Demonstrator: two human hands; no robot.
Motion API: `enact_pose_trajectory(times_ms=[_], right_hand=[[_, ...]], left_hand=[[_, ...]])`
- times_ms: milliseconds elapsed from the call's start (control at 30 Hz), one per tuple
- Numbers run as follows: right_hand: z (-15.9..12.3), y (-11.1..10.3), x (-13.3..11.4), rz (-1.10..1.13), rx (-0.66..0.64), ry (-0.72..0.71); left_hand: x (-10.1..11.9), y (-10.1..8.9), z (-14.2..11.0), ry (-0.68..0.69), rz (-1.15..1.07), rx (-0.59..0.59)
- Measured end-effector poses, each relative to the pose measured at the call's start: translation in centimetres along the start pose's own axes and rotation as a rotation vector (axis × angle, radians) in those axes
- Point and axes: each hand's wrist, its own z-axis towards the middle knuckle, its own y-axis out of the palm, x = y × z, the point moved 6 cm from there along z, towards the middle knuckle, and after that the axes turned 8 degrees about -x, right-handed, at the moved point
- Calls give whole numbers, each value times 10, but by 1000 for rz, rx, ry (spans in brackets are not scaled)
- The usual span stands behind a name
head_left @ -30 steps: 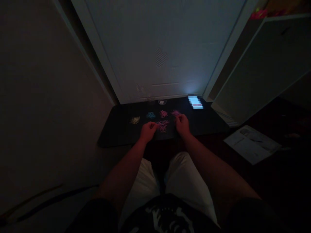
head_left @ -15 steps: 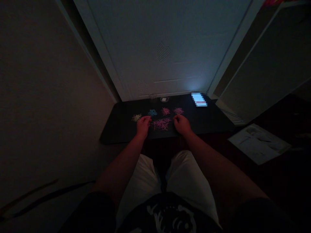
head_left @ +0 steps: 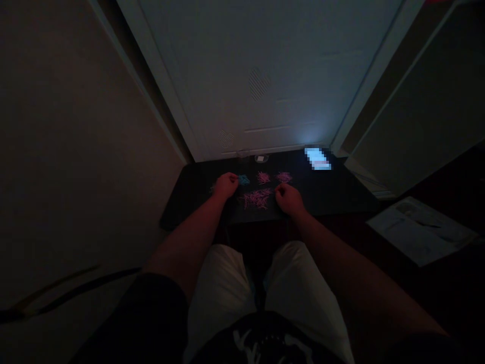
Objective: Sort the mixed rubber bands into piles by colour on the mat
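Note:
My left hand [head_left: 227,185] is pinched closed at the left edge of a small blue pile [head_left: 243,179] of thin, short stick-like pieces. Anything between its fingertips is too small and dark to make out. It partly covers a pale yellowish pile [head_left: 212,188]. At the right end of a larger pink and purple pile [head_left: 256,198], my right hand [head_left: 288,197] has its thumb and fingertips pressed together; whatever they hold cannot be made out. Behind the large pile lie a small pink pile [head_left: 263,177] and a pinkish-purple pile [head_left: 284,177].
The piles lie on a low black table [head_left: 329,194] against a white door [head_left: 303,65]. A glowing phone [head_left: 317,158] rests at the back right, and a small clear dish [head_left: 261,158] at the back. A printed sheet [head_left: 420,230] lies to the right, below the table.
My left hand has moved forward, from beside the large pile to the blue pile, and now covers more of the yellowish one. My right hand stays by the large pile. The view has shifted slightly.

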Motion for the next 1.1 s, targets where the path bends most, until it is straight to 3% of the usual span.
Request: enact_pose_trajectory(times_ms=[133, 300, 400, 533, 833, 1100], right_hand=[[1, 2, 2, -3, 4, 7], [2, 3, 2, -6, -4, 4], [1, 2, 1, -3, -12, 15], [1, 1, 0, -3, -3, 14], [1, 1, 1, -12, 2, 6], [0, 0, -1, -19, 0, 8]], left_hand=[[12, -4, 1, 120, 100, -22], [44, 20, -10, 419, 273, -361], [55, 31, -14, 475, 365, -455], [58, 37, -12, 483, 466, -490], [54, 39, -5, 424, 412, -535], [51, 36, -8, 338, 266, -446]])
